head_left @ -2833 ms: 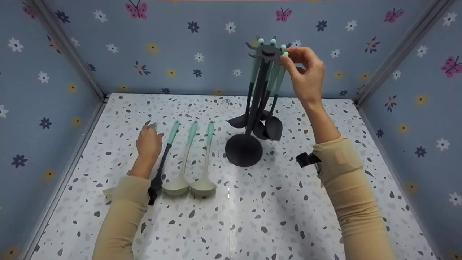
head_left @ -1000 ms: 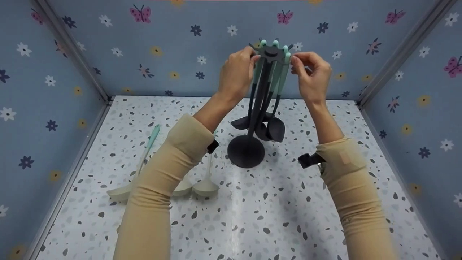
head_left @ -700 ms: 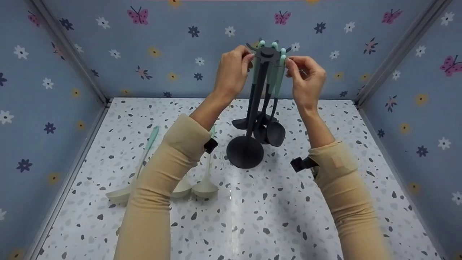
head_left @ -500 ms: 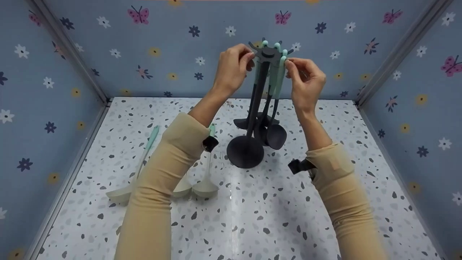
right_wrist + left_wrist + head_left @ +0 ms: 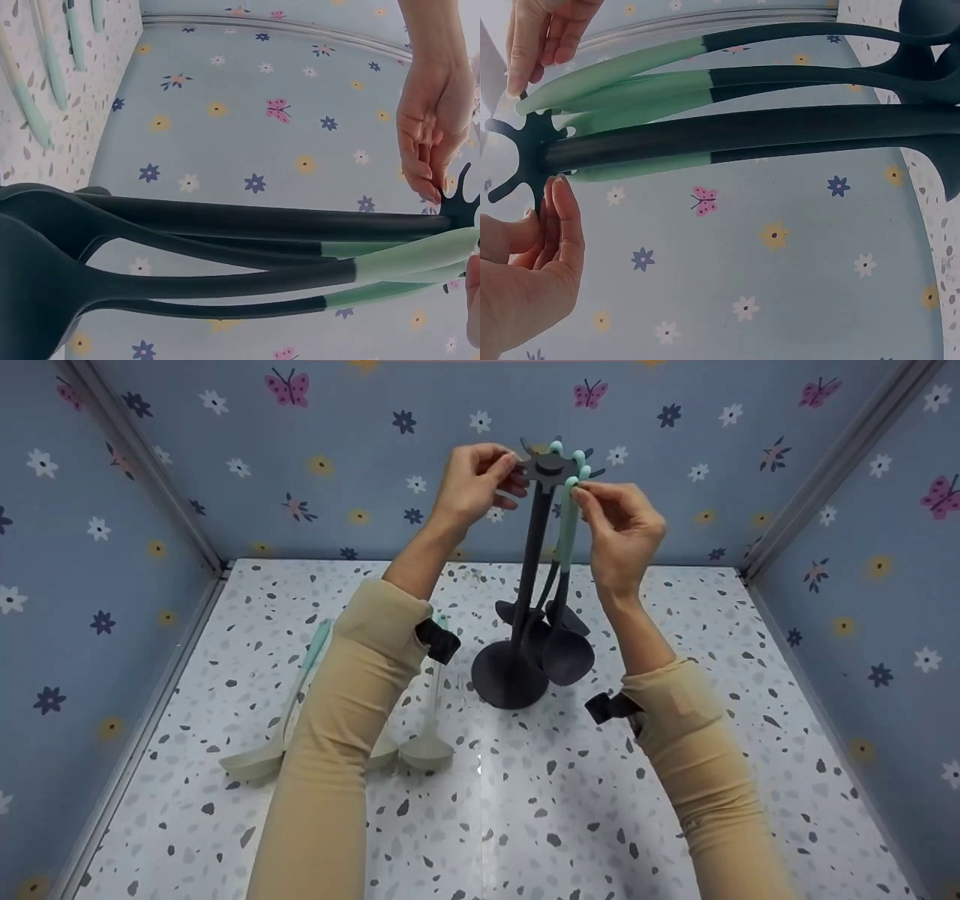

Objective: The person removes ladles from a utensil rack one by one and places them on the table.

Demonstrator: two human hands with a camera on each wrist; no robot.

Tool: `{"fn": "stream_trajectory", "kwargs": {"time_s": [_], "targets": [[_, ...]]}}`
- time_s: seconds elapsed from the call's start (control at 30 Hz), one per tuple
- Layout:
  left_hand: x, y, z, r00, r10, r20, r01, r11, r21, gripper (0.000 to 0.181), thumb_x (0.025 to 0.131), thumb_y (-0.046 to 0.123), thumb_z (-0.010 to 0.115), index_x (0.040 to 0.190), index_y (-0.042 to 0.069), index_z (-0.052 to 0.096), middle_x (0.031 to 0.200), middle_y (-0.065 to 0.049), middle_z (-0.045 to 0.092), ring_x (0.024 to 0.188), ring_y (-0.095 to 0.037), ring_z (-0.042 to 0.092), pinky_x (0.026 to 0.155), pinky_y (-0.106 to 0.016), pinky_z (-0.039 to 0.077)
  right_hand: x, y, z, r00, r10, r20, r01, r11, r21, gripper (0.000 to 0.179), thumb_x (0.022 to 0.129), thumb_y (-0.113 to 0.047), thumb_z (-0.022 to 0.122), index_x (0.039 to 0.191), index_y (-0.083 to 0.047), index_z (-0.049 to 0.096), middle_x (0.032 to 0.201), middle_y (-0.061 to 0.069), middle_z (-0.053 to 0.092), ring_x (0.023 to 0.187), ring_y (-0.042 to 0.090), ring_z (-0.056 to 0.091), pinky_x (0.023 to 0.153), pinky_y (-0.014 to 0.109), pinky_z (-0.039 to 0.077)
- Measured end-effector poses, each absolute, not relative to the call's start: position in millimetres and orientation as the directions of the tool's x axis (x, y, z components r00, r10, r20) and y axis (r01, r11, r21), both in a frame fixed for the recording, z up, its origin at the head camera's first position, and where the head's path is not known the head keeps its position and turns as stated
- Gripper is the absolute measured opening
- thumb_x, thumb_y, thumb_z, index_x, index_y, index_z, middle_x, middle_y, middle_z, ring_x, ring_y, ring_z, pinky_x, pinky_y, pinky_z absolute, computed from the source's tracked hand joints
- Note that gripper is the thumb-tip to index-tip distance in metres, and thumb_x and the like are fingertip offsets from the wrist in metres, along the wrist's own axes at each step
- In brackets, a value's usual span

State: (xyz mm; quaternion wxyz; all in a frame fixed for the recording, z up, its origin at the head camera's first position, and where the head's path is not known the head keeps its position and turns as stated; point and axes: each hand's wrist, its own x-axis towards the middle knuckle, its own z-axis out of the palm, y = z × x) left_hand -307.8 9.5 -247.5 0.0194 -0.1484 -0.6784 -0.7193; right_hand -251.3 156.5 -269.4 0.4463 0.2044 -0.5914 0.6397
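A black utensil stand (image 5: 531,562) rises from a round base (image 5: 501,682), with a hooked disc (image 5: 551,465) on top. Several black-headed, mint-handled utensils hang from its right side. My left hand (image 5: 472,491) pinches one hook arm at the disc's left edge; the left wrist view shows thumb and fingers around that arm. With thumb and forefinger, my right hand (image 5: 626,529) pinches the upper end of the frontmost mint handle (image 5: 630,67), just below the disc. It belongs to a ladle with a round black bowl (image 5: 568,658), which hangs in front of the others.
Left of the stand, pale ladles with mint handles lie on the speckled tabletop (image 5: 555,825), one ladle (image 5: 251,763) furthest left, another (image 5: 427,751) nearest the base. My left sleeve (image 5: 337,720) hides part of the row. Patterned walls (image 5: 360,450) enclose the back and sides.
My left hand has moved from a handle on the table up to the disc. The stand's top has turned, bringing the hanging utensils rightward and forward; my right hand has shifted left with the ladle.
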Motion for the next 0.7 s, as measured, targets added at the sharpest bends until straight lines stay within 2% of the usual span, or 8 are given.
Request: {"fn": "stream_trajectory", "kwargs": {"time_s": [0.13,0.23,0.37,0.47,0.7], "targets": [[-309,8,-247,-0.959,0.176,0.221,0.208,-0.093,0.974,0.021,0.091,0.009,0.047,0.098,-0.006,0.06,0.081,-0.011,0.059,0.07,-0.021,0.059,0.064,-0.028,0.051,-251,154,-269,-0.475,0.291,0.831,-0.833,0.157,-0.531,0.006,0.071,0.011,0.067,0.074,0.013,0.063,0.071,0.015,0.061,0.06,0.016,0.056,0.058,0.023,0.047],[-308,7,-247,-0.954,0.176,0.242,0.234,-0.066,0.97,0.022,0.091,0.01,0.047,0.099,-0.006,0.06,0.08,-0.011,0.059,0.07,-0.021,0.06,0.063,-0.027,0.051,-251,155,-267,-0.467,0.256,0.847,-0.836,0.186,-0.517,0.007,0.071,0.009,0.068,0.074,0.013,0.064,0.071,0.014,0.061,0.061,0.016,0.057,0.058,0.023,0.048],[-305,6,-246,-0.95,0.153,0.272,0.272,-0.021,0.962,0.022,0.091,0.012,0.048,0.098,-0.005,0.061,0.078,-0.011,0.06,0.069,-0.022,0.06,0.058,-0.026,0.05,-251,162,-265,-0.512,0.202,0.835,-0.818,0.182,-0.546,0.007,0.072,0.007,0.068,0.076,0.011,0.065,0.072,0.012,0.062,0.063,0.016,0.058,0.06,0.025,0.049],[-300,6,-247,-0.934,0.119,0.336,0.345,0.061,0.937,0.023,0.092,0.016,0.048,0.096,-0.002,0.061,0.075,-0.01,0.06,0.067,-0.022,0.059,0.054,-0.024,0.049,-252,171,-267,-0.559,0.185,0.808,-0.797,0.147,-0.585,0.008,0.073,0.008,0.067,0.079,0.011,0.063,0.073,0.013,0.062,0.064,0.017,0.059,0.061,0.026,0.049],[-283,12,-250,-0.838,0.109,0.534,0.542,0.274,0.794,0.027,0.093,0.023,0.044,0.093,0.001,0.061,0.075,-0.009,0.06,0.063,-0.014,0.055,0.055,-0.021,0.046,-259,189,-276,-0.592,0.252,0.766,-0.785,0.035,-0.619,0.012,0.073,0.009,0.066,0.081,0.006,0.057,0.073,0.012,0.055,0.061,0.019,0.055,0.056,0.024,0.048]]}}
